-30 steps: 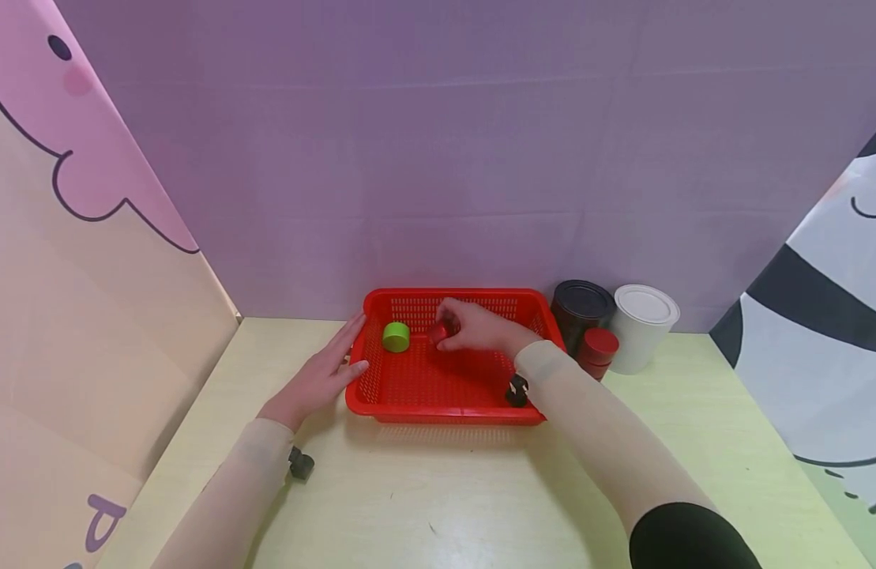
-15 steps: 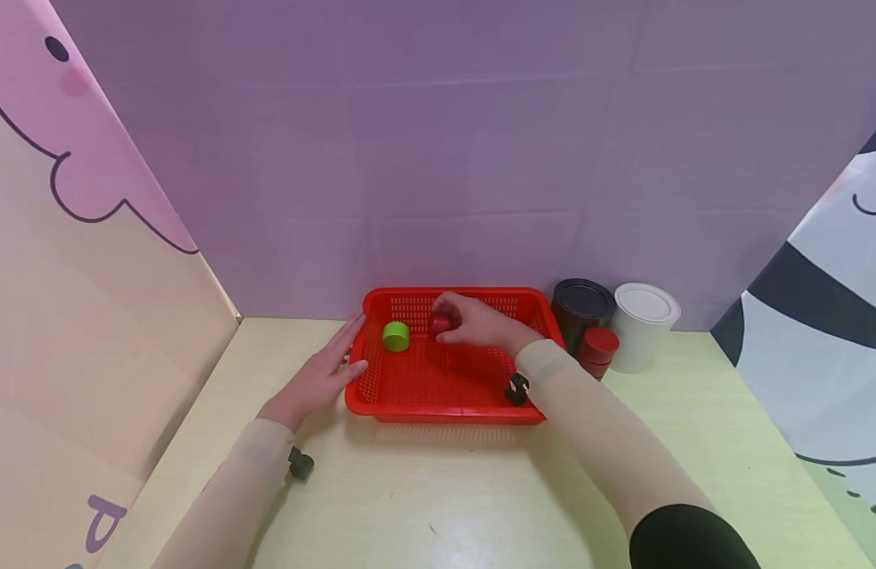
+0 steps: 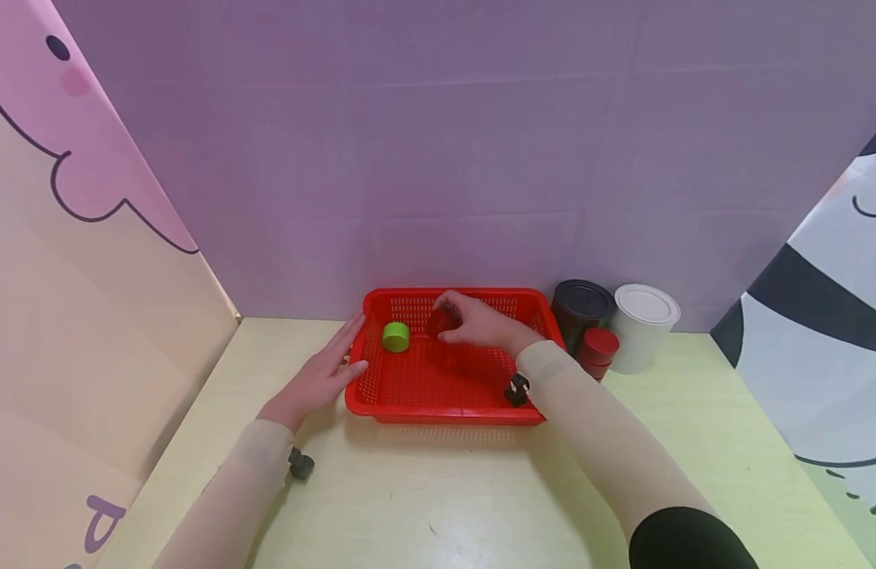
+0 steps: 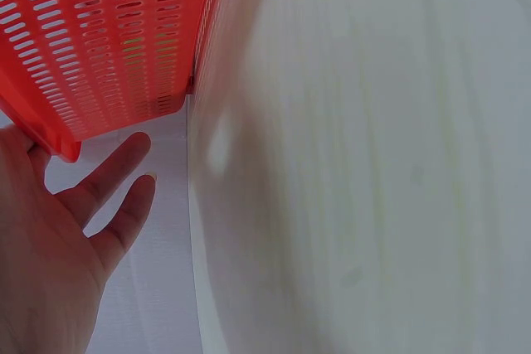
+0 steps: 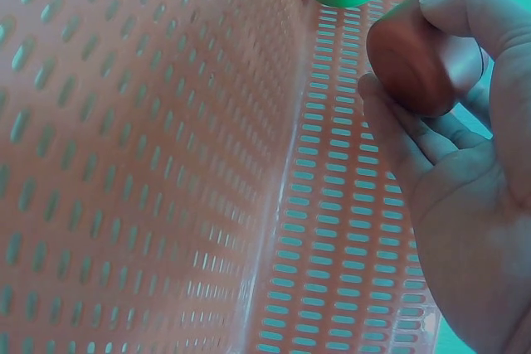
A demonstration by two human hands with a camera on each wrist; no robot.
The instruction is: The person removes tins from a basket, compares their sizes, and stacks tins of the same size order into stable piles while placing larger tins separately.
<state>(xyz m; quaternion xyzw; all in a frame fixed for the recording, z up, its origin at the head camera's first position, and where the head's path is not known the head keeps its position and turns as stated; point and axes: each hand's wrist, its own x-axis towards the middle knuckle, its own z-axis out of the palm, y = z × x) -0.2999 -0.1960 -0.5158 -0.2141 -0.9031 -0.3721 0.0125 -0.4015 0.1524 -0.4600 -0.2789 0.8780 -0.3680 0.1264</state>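
Note:
My right hand point(image 3: 476, 322) reaches into the red plastic basket point(image 3: 438, 416) and holds a small red round container point(image 5: 423, 55) between thumb and fingers. In the right wrist view the container is tilted, above the slotted basket floor. A lime-green round container point(image 3: 396, 337) stands in the basket, left of that hand. My left hand point(image 3: 320, 383) touches the basket's left rim, its fingers fairly straight. In the left wrist view, two extended fingers point(image 4: 120, 172) show below the basket rim, while the others are partly hidden behind it.
Right of the basket stand a dark canister point(image 3: 583, 304) with a black lid, a white canister point(image 3: 644, 328) and some stacked red round containers point(image 3: 598, 348). A purple cloth backdrop point(image 3: 445, 158) rises behind the pale table point(image 3: 409, 506).
My right hand has shifted slightly towards the back of the basket, and the red container in it has turned a little. The left hand and the basket have stayed in place.

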